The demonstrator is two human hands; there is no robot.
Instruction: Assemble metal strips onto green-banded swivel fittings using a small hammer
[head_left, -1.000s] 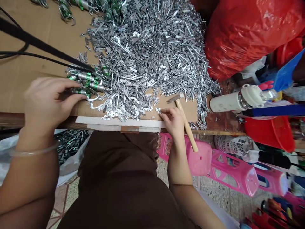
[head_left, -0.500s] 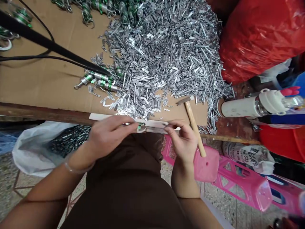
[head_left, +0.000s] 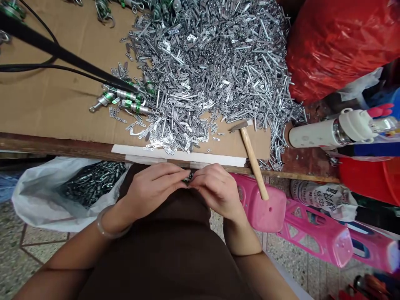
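Note:
Fingertip to fingertip, my left hand [head_left: 153, 189] and my right hand [head_left: 215, 189] meet just below the table's front edge. Between them is a small green-and-silver metal fitting [head_left: 189, 176], mostly hidden by the fingers. My left hand pinches it from one side. The curled fingers of my right hand close on its other end; whether they also hold a smaller piece is hidden. Ahead on the cardboard [head_left: 62, 108] lies a big heap of loose metal plates and pins [head_left: 203, 71]. Several green-and-silver fittings [head_left: 128, 100] lie at its left.
A wooden-handled hammer [head_left: 253, 162] lies across the edge, handle overhanging a pink stool [head_left: 268, 214]. A white strip [head_left: 215, 158] lines the edge. At right stand a white bottle [head_left: 315, 134] and a red bag [head_left: 340, 50]. A white sack [head_left: 34, 204] of metal parts sits lower left.
My right hand has moved left and slightly down, from apart to touching the fitting at my left fingertips. My left hand has come lower, off the white strip.

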